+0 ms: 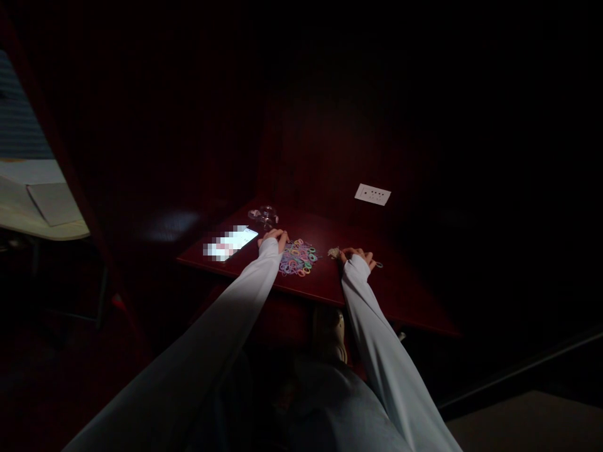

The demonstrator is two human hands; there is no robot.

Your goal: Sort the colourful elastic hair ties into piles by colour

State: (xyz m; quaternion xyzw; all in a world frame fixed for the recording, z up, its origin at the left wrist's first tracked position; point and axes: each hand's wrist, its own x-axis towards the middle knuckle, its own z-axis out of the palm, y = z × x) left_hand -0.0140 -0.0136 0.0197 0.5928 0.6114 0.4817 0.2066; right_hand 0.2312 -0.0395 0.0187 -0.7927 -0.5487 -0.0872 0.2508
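A loose heap of small coloured hair ties (299,258), mostly purple with pink, yellow and green ones, lies on the dark red desk (325,285). My left hand (273,236) rests at the heap's upper left edge, fingers apart, with nothing visible in them. To the right of the heap, my right hand (358,256) has its fingertips closed at a small bunch of cream hair ties (333,252). A single greyish hair tie (379,265) shows just beyond the right hand's outer fingers. The undersides of both hands are hidden.
Left of the heap lies a phone (230,243) with a lit screen. Behind it sits a clear, shiny item (266,215), perhaps a plastic container. A white socket plate (372,194) is on the back wall. Dark panels stand around the desk, and a shoe (330,329) shows below it.
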